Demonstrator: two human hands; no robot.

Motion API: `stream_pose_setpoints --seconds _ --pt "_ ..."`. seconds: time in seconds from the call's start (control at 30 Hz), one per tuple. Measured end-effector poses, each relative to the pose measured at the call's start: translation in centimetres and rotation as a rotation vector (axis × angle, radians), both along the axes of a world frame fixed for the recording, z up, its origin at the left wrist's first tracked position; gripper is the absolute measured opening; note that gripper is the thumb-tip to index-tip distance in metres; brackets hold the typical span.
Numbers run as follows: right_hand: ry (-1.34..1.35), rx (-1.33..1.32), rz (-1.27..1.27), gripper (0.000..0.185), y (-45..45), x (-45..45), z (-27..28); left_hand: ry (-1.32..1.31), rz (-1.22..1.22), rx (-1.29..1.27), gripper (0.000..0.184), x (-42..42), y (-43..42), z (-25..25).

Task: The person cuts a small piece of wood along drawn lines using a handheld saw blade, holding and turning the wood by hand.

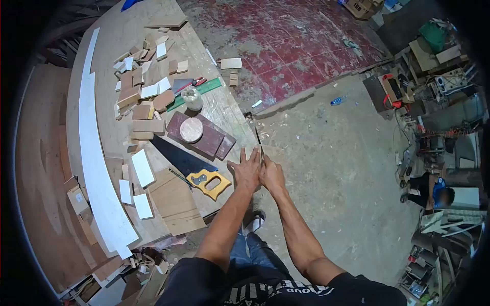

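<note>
At the right edge of the wooden table (232,120), my left hand (247,170) lies with its fingers spread on the surface. Right beside it, my right hand (271,174) is closed at the edge, by a thin dark strip (258,137) pointing away from me; what exactly its fingers hold is too small to make out. Left of my hands rests a handsaw with a yellow handle (208,184) and dark blade. Beyond the saw sit a maroon block (204,135) and a round wooden disc (191,130) on top of it.
Wood offcuts (138,86), white pieces (143,168), a jar (191,98) and a green strip (204,85) lie on the table. A long white strip (97,153) runs along its left. A person (441,196) is at the far right. A bottle (338,101) lies on the floor.
</note>
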State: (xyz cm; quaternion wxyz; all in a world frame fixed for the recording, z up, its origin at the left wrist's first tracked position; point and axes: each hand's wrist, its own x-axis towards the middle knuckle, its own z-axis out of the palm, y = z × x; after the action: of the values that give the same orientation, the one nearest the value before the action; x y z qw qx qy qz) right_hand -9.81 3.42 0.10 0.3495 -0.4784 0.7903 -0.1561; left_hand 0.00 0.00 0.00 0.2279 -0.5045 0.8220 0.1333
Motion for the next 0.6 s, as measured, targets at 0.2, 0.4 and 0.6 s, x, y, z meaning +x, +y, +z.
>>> stream_pose_setpoints --seconds 0.2,0.4,0.6 --pt "0.060 -0.129 0.108 0.046 3.6 -1.0 1.7 0.082 0.024 -0.025 0.089 -0.4 1.0 0.8" --pt "0.179 -0.163 0.197 0.045 1.6 -1.2 -0.7 0.081 0.008 -0.050 0.101 0.3 0.9 -0.7" --pt "0.133 -0.080 0.132 0.044 6.0 -1.3 4.4 0.167 0.019 -0.024 0.098 0.8 1.3 1.8"
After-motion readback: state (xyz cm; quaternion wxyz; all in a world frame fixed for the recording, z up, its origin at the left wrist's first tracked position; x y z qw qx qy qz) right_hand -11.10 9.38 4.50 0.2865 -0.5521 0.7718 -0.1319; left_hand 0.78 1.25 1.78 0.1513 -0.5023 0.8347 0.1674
